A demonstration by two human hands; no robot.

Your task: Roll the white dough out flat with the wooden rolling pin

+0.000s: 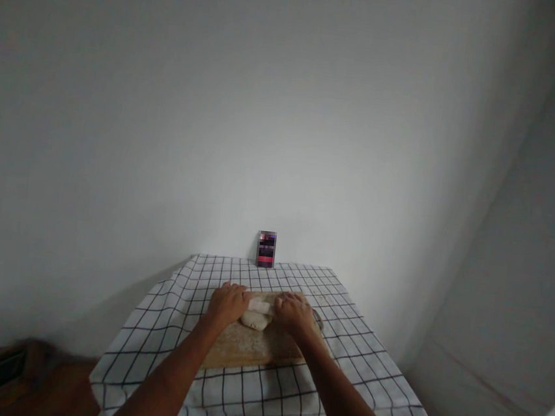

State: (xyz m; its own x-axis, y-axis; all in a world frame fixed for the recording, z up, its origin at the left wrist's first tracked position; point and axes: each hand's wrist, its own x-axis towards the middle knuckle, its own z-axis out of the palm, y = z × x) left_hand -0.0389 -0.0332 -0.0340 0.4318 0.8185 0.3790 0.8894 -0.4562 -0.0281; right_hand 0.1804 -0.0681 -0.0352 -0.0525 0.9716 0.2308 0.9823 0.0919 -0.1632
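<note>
A pale rolling pin lies across a flattened lump of dough on a floured wooden board. My left hand is closed over the pin's left part, and my right hand over its right part. Only the stretch of pin between the hands shows. The dough's near edge sticks out in front of the pin, while its far side is hidden behind it.
A black-and-white checked cloth covers the table. At its far edge a small dark upright object, blurred out, leans by the white wall. A round greyish rim peeks out right of my right hand. Brown furniture stands lower left.
</note>
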